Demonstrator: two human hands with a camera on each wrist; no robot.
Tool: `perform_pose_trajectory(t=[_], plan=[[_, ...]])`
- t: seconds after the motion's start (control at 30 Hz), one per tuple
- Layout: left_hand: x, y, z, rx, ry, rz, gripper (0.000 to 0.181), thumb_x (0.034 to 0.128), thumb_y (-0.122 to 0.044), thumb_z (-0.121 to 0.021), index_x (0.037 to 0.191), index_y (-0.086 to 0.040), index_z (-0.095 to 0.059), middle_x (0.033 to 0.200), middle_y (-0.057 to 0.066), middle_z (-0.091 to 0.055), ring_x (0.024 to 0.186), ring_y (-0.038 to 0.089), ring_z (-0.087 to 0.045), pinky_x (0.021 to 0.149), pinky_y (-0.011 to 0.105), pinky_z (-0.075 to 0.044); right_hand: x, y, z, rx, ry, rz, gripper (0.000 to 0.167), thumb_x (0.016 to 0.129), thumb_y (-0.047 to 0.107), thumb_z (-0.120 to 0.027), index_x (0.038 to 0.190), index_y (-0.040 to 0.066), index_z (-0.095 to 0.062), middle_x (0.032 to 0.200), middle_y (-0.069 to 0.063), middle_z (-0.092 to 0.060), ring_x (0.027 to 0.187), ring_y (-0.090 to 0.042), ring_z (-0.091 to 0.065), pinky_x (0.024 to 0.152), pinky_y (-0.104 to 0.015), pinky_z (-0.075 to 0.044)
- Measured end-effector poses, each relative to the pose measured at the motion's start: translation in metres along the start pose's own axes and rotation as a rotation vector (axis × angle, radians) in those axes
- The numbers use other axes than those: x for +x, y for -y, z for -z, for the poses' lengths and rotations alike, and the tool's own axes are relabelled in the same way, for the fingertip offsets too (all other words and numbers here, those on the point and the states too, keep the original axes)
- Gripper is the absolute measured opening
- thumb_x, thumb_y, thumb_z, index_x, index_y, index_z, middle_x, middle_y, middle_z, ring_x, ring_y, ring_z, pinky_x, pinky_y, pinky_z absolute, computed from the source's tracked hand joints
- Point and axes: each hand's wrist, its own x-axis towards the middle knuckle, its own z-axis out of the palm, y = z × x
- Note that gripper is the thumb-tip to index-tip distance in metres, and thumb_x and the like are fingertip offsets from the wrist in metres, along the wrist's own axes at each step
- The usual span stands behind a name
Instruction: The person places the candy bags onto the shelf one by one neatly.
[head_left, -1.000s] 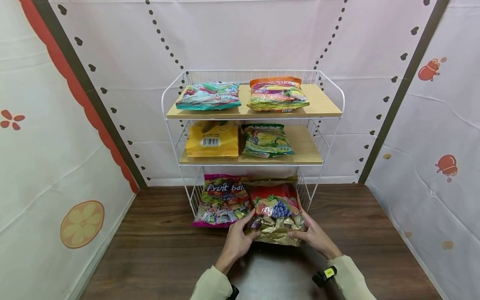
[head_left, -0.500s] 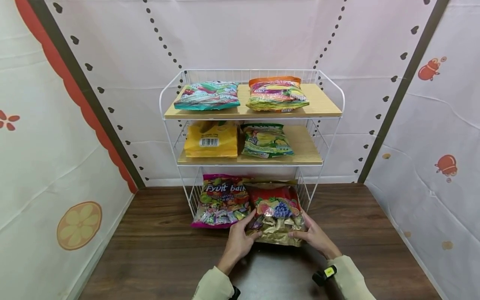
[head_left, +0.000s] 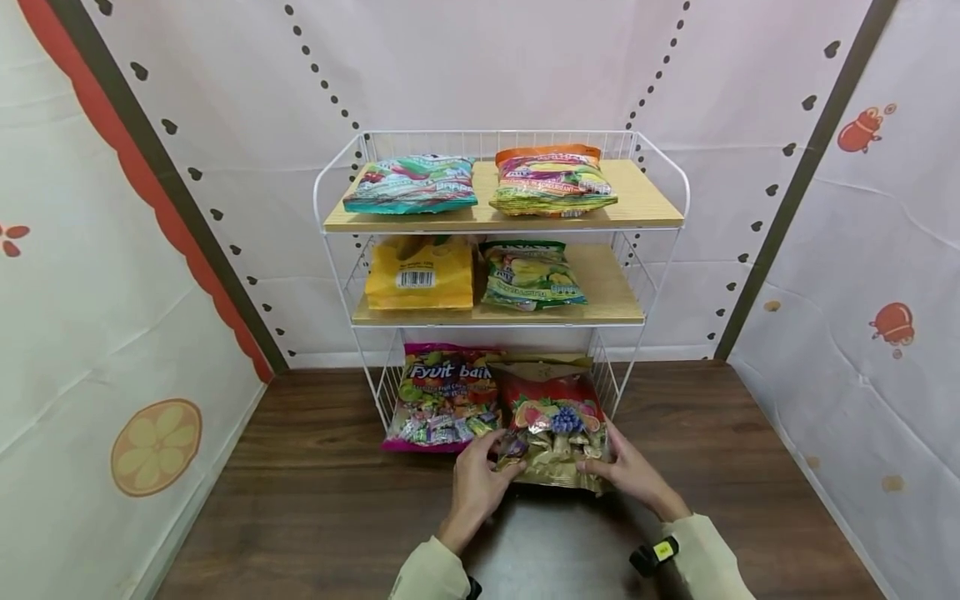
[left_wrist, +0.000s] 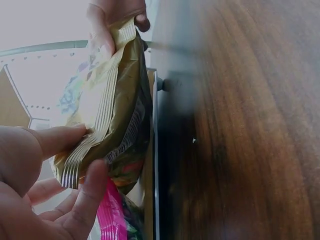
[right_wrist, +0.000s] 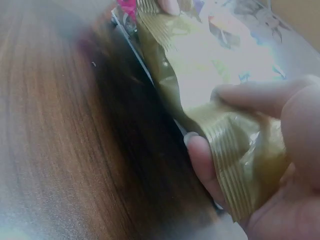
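A gold and red candy bag with fruit printed on it leans at the right of the bottom shelf, its lower end jutting out over the front. My left hand holds its lower left corner. In the left wrist view, that hand's thumb lies on the front of the bag and a finger lies beneath. Opposite, my right hand grips the lower right corner; in the right wrist view its thumb presses the front while a fingertip shows under the crimped seam. A pink-edged Fruit Ball candy bag stands just left.
The white wire rack has three levels. On the top board lie a teal bag and an orange-yellow bag. The middle board holds a yellow bag and a green bag. Brown wooden table lies in front.
The head view has shifted slightly. My left hand's fingers have slid a little lower along the gold bag's left edge. The right hand and the bag stay nearly where they were.
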Motion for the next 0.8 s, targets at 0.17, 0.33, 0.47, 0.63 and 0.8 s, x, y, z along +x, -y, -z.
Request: perform_pose_trajectory(t=[0.17,0.33,0.47,0.63,0.8], plan=[[-0.002,-0.001,0.000,-0.018,0.031,0.090,0.049,0.0712,-0.027,-0.090,0.113,-0.010,-0.070,0.086,0.003,-0.069,0.066,0.008,-0.061,0.059,0.025,-0.051,-0.005,0.005,-0.001,-0.034,-0.022,-0.027,0.107,0.083,0.032,-0.080,0.160,0.013,-0.009,0.163,-0.020,-0.016,0.148,-0.042,-0.016,0.117,-0.062,-0.018],[-0.002,-0.003,0.001,-0.088,0.067,0.128,0.048,0.0714,-0.026,-0.090,0.111,-0.008,-0.069,0.086,0.003,-0.068,0.069,0.009,-0.062,0.060,0.026,-0.052,-0.016,0.010,0.001,-0.066,-0.060,-0.010,0.108,0.076,0.023,-0.087,0.156,0.006,-0.016,0.148,-0.030,-0.039,0.135,-0.047,-0.039,0.109,-0.060,-0.036],[-0.003,-0.003,0.004,-0.129,0.098,0.136,0.054,0.0725,-0.025,-0.089,0.119,-0.009,-0.066,0.089,0.002,-0.069,0.073,0.009,-0.063,0.063,0.025,-0.052,-0.027,0.011,0.003,-0.040,-0.075,0.049,0.105,0.073,0.009,-0.088,0.151,0.004,-0.017,0.125,-0.023,-0.057,0.121,-0.042,-0.053,0.100,-0.051,-0.045],[-0.005,-0.004,0.009,-0.115,0.121,0.049,0.062,0.0725,-0.019,-0.089,0.127,-0.009,-0.062,0.098,0.007,-0.070,0.084,0.018,-0.067,0.072,0.031,-0.056,-0.035,0.008,0.002,-0.008,-0.061,0.101,0.102,0.072,-0.001,-0.085,0.150,0.008,-0.019,0.132,-0.025,-0.055,0.117,-0.037,-0.058,0.094,-0.036,-0.052],[-0.007,-0.003,0.012,-0.064,0.155,-0.120,0.068,0.0735,-0.005,-0.086,0.135,-0.002,-0.057,0.119,0.017,-0.068,0.105,0.030,-0.066,0.087,0.043,-0.056,-0.039,0.006,0.000,-0.173,-0.111,0.182,0.100,0.075,0.003,-0.085,0.154,0.004,-0.024,0.139,-0.027,-0.050,0.112,-0.034,-0.061,0.088,-0.039,-0.055]])
